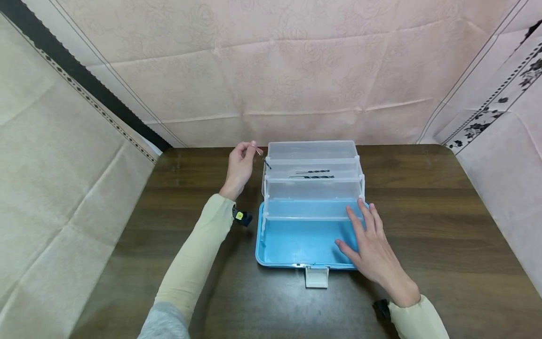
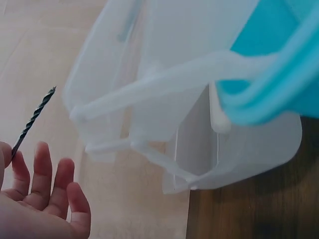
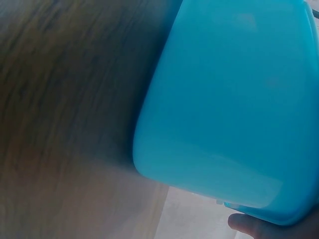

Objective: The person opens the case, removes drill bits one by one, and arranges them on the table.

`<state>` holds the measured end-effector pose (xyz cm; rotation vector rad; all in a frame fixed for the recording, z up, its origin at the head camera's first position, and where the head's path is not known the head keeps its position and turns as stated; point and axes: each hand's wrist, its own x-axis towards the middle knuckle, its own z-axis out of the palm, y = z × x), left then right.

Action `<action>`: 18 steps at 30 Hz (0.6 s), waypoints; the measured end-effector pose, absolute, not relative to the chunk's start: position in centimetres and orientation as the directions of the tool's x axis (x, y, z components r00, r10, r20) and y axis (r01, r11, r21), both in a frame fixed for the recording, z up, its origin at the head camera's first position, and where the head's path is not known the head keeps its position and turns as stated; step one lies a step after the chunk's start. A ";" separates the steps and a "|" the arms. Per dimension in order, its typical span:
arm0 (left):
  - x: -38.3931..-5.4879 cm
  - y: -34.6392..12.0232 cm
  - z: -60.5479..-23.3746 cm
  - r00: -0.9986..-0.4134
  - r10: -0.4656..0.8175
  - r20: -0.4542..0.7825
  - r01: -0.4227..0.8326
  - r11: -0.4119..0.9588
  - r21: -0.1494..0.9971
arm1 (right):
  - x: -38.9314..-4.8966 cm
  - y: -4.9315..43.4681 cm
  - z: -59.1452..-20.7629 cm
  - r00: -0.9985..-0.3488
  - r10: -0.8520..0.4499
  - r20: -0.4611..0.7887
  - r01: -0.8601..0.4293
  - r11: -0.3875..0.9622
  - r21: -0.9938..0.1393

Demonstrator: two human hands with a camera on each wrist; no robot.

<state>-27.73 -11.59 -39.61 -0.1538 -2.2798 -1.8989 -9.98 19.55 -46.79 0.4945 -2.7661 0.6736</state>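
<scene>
A blue toolbox (image 1: 288, 242) stands unfolded on the table, its clear stepped trays (image 1: 312, 150) raised toward the back. My left hand (image 1: 240, 168) is left of the top trays and pinches a dark twist drill bit (image 2: 35, 118) between thumb and forefinger. In the left wrist view the bit points up, and the other fingers are spread loosely beside the clear tray arms (image 2: 159, 87). Two more drill bits (image 1: 312, 177) lie in a middle tray. My right hand (image 1: 374, 252) rests at the box's right rim with fingers extended; the right wrist view shows the blue side wall (image 3: 224, 109).
A white latch (image 1: 316, 278) hangs off the box's front edge over the brown wooden table (image 1: 423, 226). Pale patterned cloth (image 1: 296, 75) hangs behind the table and along its sides. Each wrist wears a dark camera band (image 1: 242, 216).
</scene>
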 end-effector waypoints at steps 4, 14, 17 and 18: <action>-27.7 -12.5 -39.5 -0.987 -0.054 0.151 0.144 0.120 0.982 | -10.0 19.5 -46.8 -0.913 -0.262 0.313 -0.377 0.836 -0.399; -27.4 -14.4 -40.1 -0.997 -0.052 0.051 0.045 0.096 0.994 | -10.0 19.4 -46.8 -0.912 -0.260 0.318 -0.377 0.836 -0.398; -27.3 -14.9 -40.3 -0.999 -0.036 0.004 0.000 0.106 0.994 | -10.0 19.4 -46.7 -0.912 -0.259 0.318 -0.376 0.837 -0.398; -27.3 -15.0 -40.3 -0.999 -0.031 -0.014 -0.017 0.107 0.994 | -10.0 19.4 -46.7 -0.913 -0.258 0.315 -0.374 0.837 -0.400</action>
